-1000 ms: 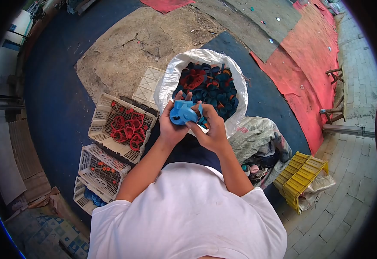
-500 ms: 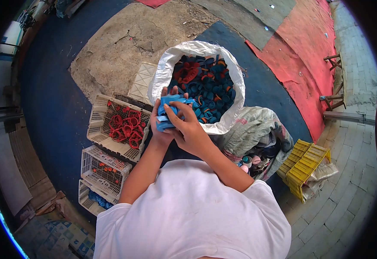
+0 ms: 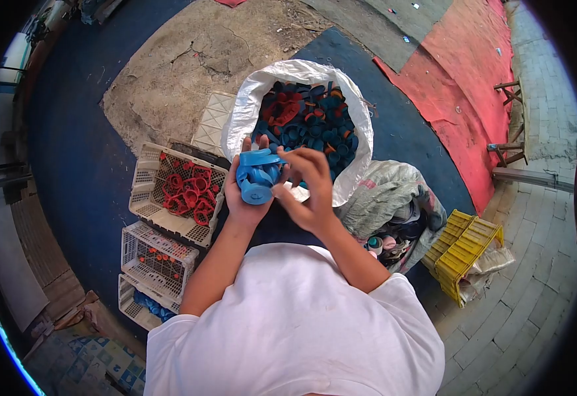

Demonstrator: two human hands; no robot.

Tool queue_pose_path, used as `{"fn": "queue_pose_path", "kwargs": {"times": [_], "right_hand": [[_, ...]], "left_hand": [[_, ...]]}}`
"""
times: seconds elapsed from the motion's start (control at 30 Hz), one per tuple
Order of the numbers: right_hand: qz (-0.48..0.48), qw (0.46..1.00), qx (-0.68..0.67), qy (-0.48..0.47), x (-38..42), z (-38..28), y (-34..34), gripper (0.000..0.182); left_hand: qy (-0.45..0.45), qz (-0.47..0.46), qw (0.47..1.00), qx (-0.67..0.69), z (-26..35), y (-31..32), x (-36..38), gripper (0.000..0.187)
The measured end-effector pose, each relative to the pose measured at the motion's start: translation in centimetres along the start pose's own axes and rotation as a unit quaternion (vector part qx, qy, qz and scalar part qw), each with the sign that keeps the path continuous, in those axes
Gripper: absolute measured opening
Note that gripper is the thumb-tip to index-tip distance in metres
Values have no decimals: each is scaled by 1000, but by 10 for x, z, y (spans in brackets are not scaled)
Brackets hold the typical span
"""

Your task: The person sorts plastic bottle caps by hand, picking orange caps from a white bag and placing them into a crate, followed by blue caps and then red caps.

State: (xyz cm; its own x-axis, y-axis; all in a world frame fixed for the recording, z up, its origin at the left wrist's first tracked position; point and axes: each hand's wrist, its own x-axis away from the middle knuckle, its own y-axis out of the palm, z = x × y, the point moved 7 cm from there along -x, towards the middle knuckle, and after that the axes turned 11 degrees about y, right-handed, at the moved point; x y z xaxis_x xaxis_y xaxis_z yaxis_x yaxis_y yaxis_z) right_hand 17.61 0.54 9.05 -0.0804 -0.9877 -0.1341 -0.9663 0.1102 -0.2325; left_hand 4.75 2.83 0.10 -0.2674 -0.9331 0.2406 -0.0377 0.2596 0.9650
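Note:
Blue plastic caps (image 3: 259,177) lie together in the cupped palm of my left hand (image 3: 241,201), whose fingertips show beyond them. A flat round face on the near piece is turned toward me. At their right side is my right hand (image 3: 311,195), its fingers curved and apart, with the index fingertip right at the strap-like edge of the top piece. Just beyond both hands stands a white woven sack (image 3: 361,119) with its mouth rolled open. Inside it is a heap of dark blue caps (image 3: 318,129), some with orange parts, plus a clump of red pieces (image 3: 287,111).
Crates stand on the left: one with red plastic rings (image 3: 186,188), one with small orange pieces (image 3: 162,256), one with blue pieces (image 3: 150,302). To the right are a grey sack (image 3: 381,198) of mixed items and a yellow crate (image 3: 463,254). Stools (image 3: 509,155) stand farther right.
My right hand has lifted off the blue caps and opened, moving slightly right. The caps stay in my left hand and now show more plainly.

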Motion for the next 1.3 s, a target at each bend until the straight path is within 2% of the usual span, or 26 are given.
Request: {"fn": "queue_pose_path", "kwargs": {"times": [0.1,0.13,0.17,0.2,0.23,0.33,0.43,0.53,0.57,0.67,0.77,0.87,0.97,1.07,1.17,1.3], "right_hand": [[76,997,-17,1,-34,27,-32,18],[86,994,22,63,-50,52,-39,16],[74,988,20,132,-68,70,-44,18],[57,988,66,123,-88,89,-46,20],[22,975,137,174,-104,110,-47,25],[-21,934,350,69,-154,178,-31,33],[-123,870,462,123,-183,231,2,44],[-184,774,595,114,-186,248,21,55],[-228,751,600,154,-188,259,24,62],[-244,732,616,159,-189,246,32,57],[-232,735,618,156,-194,256,35,62],[-261,729,621,124,-193,245,34,67],[-254,762,583,124,-189,213,24,75],[-174,854,471,136,-191,213,-1,70],[-53,964,231,121,-181,208,-28,61],[43,979,196,34,-145,141,-44,55]], "left_hand": [[-3,16,1000,12,-1,6,1,39],[-6,19,1000,13,-1,8,3,38],[-8,12,1000,-15,-2,14,5,38],[-11,8,1000,-14,-3,15,7,38],[-14,4,1000,-11,-3,17,8,38],[-16,7,1000,-11,-4,17,10,38],[-14,17,1000,-9,-2,15,13,38],[-6,16,1000,-12,2,14,14,38],[-3,16,1000,-14,4,14,15,38],[3,13,1000,-12,11,16,14,37],[1,23,1000,-7,13,20,13,37],[-5,10,1000,-7,14,19,9,37],[-10,7,1000,-8,13,21,9,38],[-15,5,1000,-12,12,23,8,38],[-17,3,1000,-5,11,27,6,39],[-20,1,1000,-9,10,30,0,39]]}}
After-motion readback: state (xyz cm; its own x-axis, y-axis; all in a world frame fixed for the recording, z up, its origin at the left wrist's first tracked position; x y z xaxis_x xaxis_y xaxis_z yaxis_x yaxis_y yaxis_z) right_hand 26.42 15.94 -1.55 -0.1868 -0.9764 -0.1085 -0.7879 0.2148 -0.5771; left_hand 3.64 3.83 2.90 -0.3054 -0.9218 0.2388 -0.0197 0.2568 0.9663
